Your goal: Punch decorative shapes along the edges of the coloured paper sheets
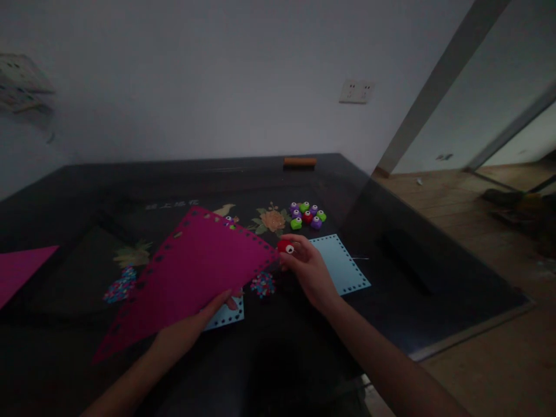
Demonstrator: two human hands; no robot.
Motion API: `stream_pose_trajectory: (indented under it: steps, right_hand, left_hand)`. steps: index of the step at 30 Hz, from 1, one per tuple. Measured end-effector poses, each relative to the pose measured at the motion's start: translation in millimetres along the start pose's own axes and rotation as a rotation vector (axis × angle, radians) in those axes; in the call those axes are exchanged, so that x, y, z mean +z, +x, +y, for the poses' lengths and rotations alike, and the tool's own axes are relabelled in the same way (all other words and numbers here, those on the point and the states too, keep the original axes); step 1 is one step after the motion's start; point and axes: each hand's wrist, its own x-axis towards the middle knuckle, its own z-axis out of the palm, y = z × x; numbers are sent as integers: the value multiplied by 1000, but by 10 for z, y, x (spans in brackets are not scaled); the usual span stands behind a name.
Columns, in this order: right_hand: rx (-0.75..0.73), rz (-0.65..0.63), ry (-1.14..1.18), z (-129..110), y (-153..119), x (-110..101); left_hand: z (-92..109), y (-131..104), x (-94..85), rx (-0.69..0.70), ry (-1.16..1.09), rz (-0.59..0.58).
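Note:
A large magenta paper sheet (208, 252) with rows of punched holes along its edges is tilted above the table. My left hand (217, 304) grips it by its lower edge, fingers partly hidden beneath it. At the sheet's right corner, my right hand (306, 266) is closed round a small red paper punch (285, 246) with a white eye-like spot. Whether the paper sits inside the punch I cannot tell. Under the magenta sheet, a light blue punched sheet (226, 315) shows in part. Another light blue sheet (341, 266) with holes round its edge lies beside my right hand.
Several purple, green and red punches (306, 215) are grouped behind my right hand. Confetti piles lie at centre (263, 284) and left (120, 285). Pink paper (24, 269) is at far left, a brown roll (299, 162) at the black table's back edge.

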Motion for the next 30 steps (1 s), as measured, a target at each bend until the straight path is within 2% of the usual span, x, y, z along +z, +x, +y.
stream_pose_trajectory:
  steps: [3,5,10,12,14,16,18,22,26,30]
  right_hand:
    - [-3,27,13,-3,27,-20]
    - [-8,30,17,-34,31,-22]
    - [-49,-19,-10,-187,174,-73]
    - [-153,16,-113,-249,352,-142]
    - [-339,108,-278,-292,593,-231]
    - [-506,193,-591,-303,855,-316]
    - [-530,199,-1062,-269,1087,-370]
    - [-504,128,-1301,-89,1350,-343]
    - [-478,62,-1506,91,1418,-265]
    - [-464,26,-1626,153,1439,-293]
  left_hand:
    - [140,72,-21,-88,36,0]
    - [222,112,0,-141,-57,18]
    - [418,166,178,-278,-685,77]
    - [502,180,269,-333,-913,131]
    - [559,179,353,-366,-1040,181]
    - [567,154,428,-367,-1052,185]
    - [528,113,489,-336,-970,153]
    - [408,55,562,-251,-784,95]
    - [343,83,566,-224,-726,48]
    - [335,115,531,-224,-708,41]
